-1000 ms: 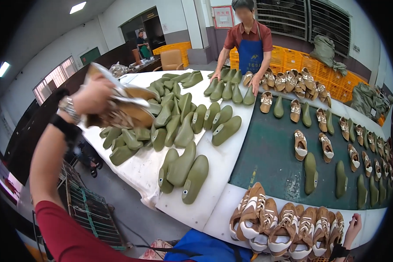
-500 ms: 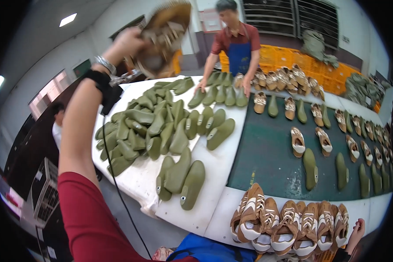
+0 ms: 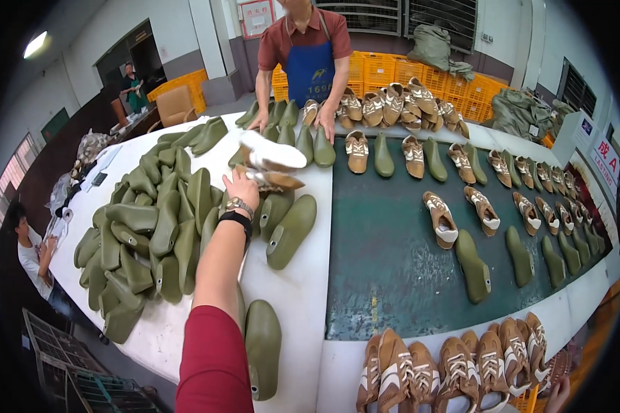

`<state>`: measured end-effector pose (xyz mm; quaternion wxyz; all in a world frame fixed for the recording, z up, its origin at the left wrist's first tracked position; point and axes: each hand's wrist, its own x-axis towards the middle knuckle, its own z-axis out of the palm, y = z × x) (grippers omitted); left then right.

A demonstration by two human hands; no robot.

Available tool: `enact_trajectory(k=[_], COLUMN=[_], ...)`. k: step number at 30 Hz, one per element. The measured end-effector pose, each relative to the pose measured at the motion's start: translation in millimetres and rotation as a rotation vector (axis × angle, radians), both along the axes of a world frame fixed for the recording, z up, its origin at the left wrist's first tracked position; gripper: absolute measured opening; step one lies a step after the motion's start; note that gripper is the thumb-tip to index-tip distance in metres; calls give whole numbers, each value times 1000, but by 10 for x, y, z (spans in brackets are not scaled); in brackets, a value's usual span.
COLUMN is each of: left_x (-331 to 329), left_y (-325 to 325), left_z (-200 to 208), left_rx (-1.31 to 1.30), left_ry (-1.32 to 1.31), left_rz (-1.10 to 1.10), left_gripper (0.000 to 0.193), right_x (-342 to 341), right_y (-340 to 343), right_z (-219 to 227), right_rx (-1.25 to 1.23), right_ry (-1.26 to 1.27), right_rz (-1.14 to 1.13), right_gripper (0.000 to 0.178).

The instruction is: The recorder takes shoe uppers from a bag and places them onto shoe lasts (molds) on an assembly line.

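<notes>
Gripping blurred brown shoes (image 3: 279, 155), the partly curled left hand (image 3: 241, 191) should clear green lasts (image 3: 293, 230); right hand (image 3: 559, 394), closure and contents indiscernible.

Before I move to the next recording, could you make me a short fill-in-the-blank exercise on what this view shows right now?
1. Just beyond the person's left hand are blurred, brown-and-white ____.
2. Beside the watch, the wristband is ____ in colour.
3. The heaped shoe lasts on the table are ____ in colour.
4. The co-worker across the table wears an apron coloured ____.

Missing words: shoes; black; green; blue.
</notes>
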<state>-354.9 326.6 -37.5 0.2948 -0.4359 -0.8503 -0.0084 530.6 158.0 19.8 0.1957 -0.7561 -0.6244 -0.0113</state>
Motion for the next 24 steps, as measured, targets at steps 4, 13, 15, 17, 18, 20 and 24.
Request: enact_trajectory(k=[4, 13, 15, 17, 18, 20, 24], left_x=[106, 794, 858, 1111, 1152, 1148, 1315], left_y=[-593, -2983, -3423, -3553, -3573, -3608, -3625], left_z=[426, 1013, 623, 364, 143, -316, -677], left_rx=[-228, -284, -269, -294, -230, -168, 83], left_ry=[-225, -764, -724, -689, -702, -702, -384], left_rz=[-68, -361, -503, -420, -392, -358, -294], left_gripper=[19, 44, 49, 60, 60, 60, 59], right_x=[122, -3147, -3760, -4301, -4559, -5141, -5903], right_y=[330, 59, -182, -384, -459, -596, -894], right_z=[-209, 836, 614, 365, 145, -201, -1045], right_rx=[195, -55, -295, -421, -433, -553, -515], right_ry=[171, 441, 447, 231, 124, -101, 70], right_rz=[224, 990, 1319, 1626, 1647, 1523, 1433], right_gripper=[5, 11, 15, 23, 28, 44, 60])
